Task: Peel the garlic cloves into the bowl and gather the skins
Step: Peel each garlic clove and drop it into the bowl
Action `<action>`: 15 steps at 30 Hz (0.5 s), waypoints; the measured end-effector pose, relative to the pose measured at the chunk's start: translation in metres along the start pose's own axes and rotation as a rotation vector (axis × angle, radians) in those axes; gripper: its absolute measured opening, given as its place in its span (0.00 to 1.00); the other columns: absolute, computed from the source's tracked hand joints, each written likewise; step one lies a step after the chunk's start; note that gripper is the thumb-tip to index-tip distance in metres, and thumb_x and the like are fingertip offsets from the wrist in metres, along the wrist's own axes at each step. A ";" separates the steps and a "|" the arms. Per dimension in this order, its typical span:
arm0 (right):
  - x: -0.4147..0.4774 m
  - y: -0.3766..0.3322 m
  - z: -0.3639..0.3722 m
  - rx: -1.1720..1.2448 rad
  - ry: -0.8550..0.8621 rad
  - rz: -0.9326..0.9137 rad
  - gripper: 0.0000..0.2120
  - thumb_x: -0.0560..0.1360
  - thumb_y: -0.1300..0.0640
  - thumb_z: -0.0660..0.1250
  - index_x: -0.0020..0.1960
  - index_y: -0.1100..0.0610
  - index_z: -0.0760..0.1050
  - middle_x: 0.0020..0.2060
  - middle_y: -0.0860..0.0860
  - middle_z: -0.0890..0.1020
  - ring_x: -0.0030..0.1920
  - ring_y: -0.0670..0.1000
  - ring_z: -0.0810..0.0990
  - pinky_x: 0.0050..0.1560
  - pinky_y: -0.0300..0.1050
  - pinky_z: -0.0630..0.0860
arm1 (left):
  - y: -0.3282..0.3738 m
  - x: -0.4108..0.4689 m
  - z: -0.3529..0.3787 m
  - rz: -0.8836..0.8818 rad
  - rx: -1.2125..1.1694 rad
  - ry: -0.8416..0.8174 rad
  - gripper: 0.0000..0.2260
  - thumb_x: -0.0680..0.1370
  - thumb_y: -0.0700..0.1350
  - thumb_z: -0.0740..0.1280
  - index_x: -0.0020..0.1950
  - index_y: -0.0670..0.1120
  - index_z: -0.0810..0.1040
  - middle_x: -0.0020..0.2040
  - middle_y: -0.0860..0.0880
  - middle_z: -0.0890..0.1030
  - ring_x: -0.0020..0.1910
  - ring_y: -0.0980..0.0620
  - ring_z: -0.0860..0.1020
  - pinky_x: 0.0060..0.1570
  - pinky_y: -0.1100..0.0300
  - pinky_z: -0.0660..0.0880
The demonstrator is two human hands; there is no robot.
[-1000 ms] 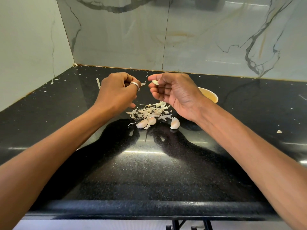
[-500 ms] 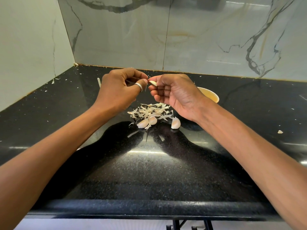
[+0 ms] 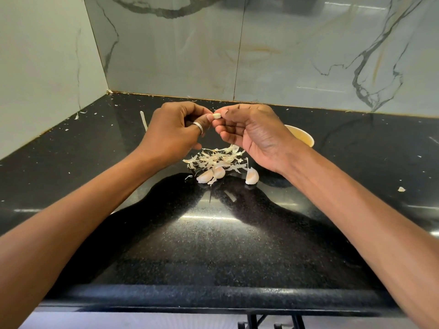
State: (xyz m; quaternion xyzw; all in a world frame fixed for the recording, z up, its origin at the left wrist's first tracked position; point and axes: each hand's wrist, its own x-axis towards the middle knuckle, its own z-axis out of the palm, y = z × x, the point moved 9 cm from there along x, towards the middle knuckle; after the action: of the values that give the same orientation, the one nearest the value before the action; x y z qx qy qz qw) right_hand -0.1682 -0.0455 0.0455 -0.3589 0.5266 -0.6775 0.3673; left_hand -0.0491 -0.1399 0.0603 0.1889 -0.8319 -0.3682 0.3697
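Note:
Both hands are raised above the black counter (image 3: 213, 245). My right hand (image 3: 251, 136) pinches a small pale garlic clove (image 3: 216, 115) between thumb and forefinger. My left hand (image 3: 175, 134), with a ring on its thumb, has its fingertips on the same clove from the left. Below the hands lies a pile of papery garlic skins (image 3: 215, 159). Two unpeeled cloves (image 3: 210, 175) lie at its near edge and a third clove (image 3: 251, 176) to the right. A cream bowl (image 3: 303, 137) shows behind my right wrist, mostly hidden.
Marble-patterned wall panels close the counter at the back and left. A long skin strip (image 3: 143, 120) lies behind my left hand. Small skin flecks are scattered along the back left, and one scrap (image 3: 401, 189) lies far right.
My left hand has moved up and right until its fingertips meet the clove held in my right hand. The right hand has stayed almost in place.

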 end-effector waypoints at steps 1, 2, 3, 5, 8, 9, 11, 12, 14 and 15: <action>0.000 0.000 0.001 0.001 -0.004 -0.004 0.09 0.78 0.68 0.67 0.57 0.70 0.80 0.43 0.60 0.85 0.39 0.50 0.83 0.40 0.39 0.81 | 0.000 0.000 -0.001 -0.006 -0.003 0.006 0.06 0.80 0.49 0.70 0.55 0.51 0.84 0.42 0.46 0.84 0.39 0.49 0.85 0.39 0.48 0.84; 0.001 0.000 0.001 -0.004 -0.007 -0.009 0.10 0.78 0.69 0.68 0.58 0.71 0.79 0.44 0.60 0.84 0.39 0.50 0.82 0.40 0.39 0.81 | -0.001 0.000 -0.001 -0.008 -0.006 0.012 0.06 0.80 0.49 0.70 0.55 0.50 0.84 0.42 0.46 0.84 0.39 0.49 0.85 0.39 0.49 0.84; 0.001 0.000 0.001 -0.015 -0.005 -0.017 0.11 0.77 0.70 0.68 0.59 0.71 0.79 0.44 0.61 0.84 0.40 0.50 0.82 0.41 0.39 0.81 | 0.000 0.000 -0.002 -0.011 -0.012 0.017 0.06 0.80 0.49 0.70 0.54 0.50 0.84 0.42 0.45 0.84 0.39 0.49 0.85 0.39 0.49 0.85; 0.002 -0.001 0.000 -0.046 0.003 -0.042 0.10 0.77 0.69 0.69 0.58 0.69 0.79 0.44 0.59 0.83 0.40 0.49 0.82 0.41 0.39 0.81 | 0.000 0.001 -0.003 -0.013 -0.021 0.022 0.07 0.80 0.50 0.71 0.54 0.50 0.84 0.41 0.45 0.84 0.39 0.48 0.85 0.40 0.50 0.85; 0.003 -0.002 -0.001 -0.097 0.007 -0.071 0.08 0.78 0.67 0.70 0.57 0.67 0.81 0.43 0.56 0.84 0.40 0.47 0.82 0.41 0.39 0.81 | 0.000 0.000 -0.003 -0.009 -0.014 0.028 0.08 0.79 0.51 0.72 0.54 0.49 0.85 0.41 0.46 0.84 0.38 0.49 0.84 0.41 0.50 0.85; 0.003 -0.002 -0.002 -0.110 0.007 -0.077 0.08 0.78 0.67 0.70 0.57 0.66 0.81 0.42 0.55 0.84 0.40 0.47 0.82 0.41 0.39 0.81 | 0.001 0.000 -0.004 -0.006 -0.013 0.035 0.09 0.78 0.51 0.72 0.54 0.48 0.85 0.40 0.46 0.84 0.37 0.49 0.84 0.40 0.50 0.85; 0.002 -0.002 -0.002 -0.138 0.007 -0.085 0.07 0.78 0.66 0.70 0.56 0.65 0.81 0.41 0.53 0.85 0.40 0.46 0.82 0.41 0.39 0.80 | 0.003 0.000 -0.005 0.004 -0.021 0.053 0.07 0.78 0.49 0.73 0.53 0.48 0.85 0.38 0.49 0.83 0.34 0.55 0.81 0.38 0.55 0.84; 0.002 -0.002 -0.002 -0.151 0.008 -0.089 0.07 0.78 0.66 0.70 0.56 0.65 0.81 0.40 0.52 0.85 0.40 0.46 0.82 0.41 0.39 0.80 | 0.004 -0.001 -0.006 0.010 -0.031 0.059 0.06 0.78 0.48 0.74 0.52 0.48 0.84 0.36 0.51 0.81 0.32 0.58 0.79 0.37 0.58 0.83; 0.002 -0.001 -0.002 -0.169 0.009 -0.092 0.06 0.78 0.65 0.70 0.55 0.63 0.82 0.41 0.52 0.85 0.41 0.47 0.82 0.42 0.39 0.80 | 0.007 -0.001 -0.005 0.017 -0.050 0.053 0.04 0.78 0.47 0.74 0.51 0.48 0.84 0.36 0.53 0.81 0.32 0.60 0.78 0.35 0.61 0.82; 0.002 -0.001 -0.002 -0.175 0.009 -0.093 0.05 0.78 0.65 0.70 0.54 0.63 0.82 0.41 0.53 0.84 0.42 0.47 0.82 0.42 0.40 0.80 | 0.007 -0.001 -0.004 0.017 -0.058 0.045 0.04 0.78 0.46 0.74 0.51 0.48 0.83 0.37 0.53 0.81 0.33 0.60 0.78 0.35 0.62 0.82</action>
State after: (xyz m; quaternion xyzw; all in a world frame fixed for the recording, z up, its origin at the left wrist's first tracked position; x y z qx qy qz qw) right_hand -0.1711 -0.0462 0.0465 -0.4107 0.5683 -0.6467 0.3003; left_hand -0.0455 -0.1366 0.0671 0.1791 -0.8140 -0.3848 0.3966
